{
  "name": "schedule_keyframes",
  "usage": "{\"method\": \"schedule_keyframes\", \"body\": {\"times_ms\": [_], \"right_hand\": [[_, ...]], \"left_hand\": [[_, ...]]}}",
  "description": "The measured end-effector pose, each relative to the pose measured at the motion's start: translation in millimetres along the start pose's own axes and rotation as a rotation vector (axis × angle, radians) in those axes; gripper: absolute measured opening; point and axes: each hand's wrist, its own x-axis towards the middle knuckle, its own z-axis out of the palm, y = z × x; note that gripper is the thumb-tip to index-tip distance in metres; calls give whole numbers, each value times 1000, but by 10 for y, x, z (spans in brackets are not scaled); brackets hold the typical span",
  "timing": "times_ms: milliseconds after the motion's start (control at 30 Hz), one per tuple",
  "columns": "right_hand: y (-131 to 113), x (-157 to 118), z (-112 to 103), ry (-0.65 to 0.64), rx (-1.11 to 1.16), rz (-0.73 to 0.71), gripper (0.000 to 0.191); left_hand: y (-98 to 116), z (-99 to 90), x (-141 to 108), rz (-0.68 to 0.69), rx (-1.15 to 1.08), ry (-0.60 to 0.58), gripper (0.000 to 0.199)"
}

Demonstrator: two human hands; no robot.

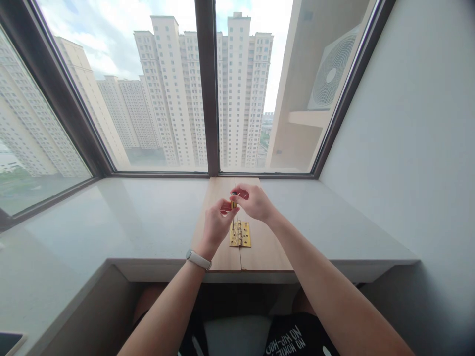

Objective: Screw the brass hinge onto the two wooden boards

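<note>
A small screwdriver (233, 203) with a yellow and black handle stands roughly upright between my hands, its thin shaft pointing down to a brass hinge (245, 238). My left hand (217, 221) pinches the lower part of the handle. From the right, my right hand (255, 201) closes its fingers around the top of it. The hinge lies opened flat across the seam of two light wooden boards (222, 259), one leaf on each. Several screw holes show in the leaves. Whether a screw sits under the tip is too small to tell.
The boards rest on a white windowsill counter (159, 212), reaching from its front edge to the window frame (211, 99). A white wall (401, 138) bounds the right side. A dark flat device (10, 342) lies at the lower left. My legs are under the counter.
</note>
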Motion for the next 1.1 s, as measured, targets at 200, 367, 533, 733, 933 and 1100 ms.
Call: {"method": "schedule_keyframes", "body": {"times_ms": [200, 367, 533, 733, 933, 1100], "right_hand": [[-35, -38, 80, 101, -70, 11, 11], [-100, -56, 187, 195, -146, 32, 14], [-157, -115, 309, 312, -230, 41, 22], [-130, -108, 213, 214, -198, 64, 26], [-40, 44, -54, -158, 59, 28, 25], [70, 82, -24, -188, 211, 34, 22]], "left_hand": [[-3, -13, 16, -4, -14, -25, 20], [13, -34, 19, -2, -57, -45, 15], [18, -18, -20, 16, 12, 3, 12], [-10, 1, -33, 9, 6, 0, 17], [-32, -5, -17, 4, -48, -45, 21], [-55, -23, -4, -30, -98, -68, 23]]}}
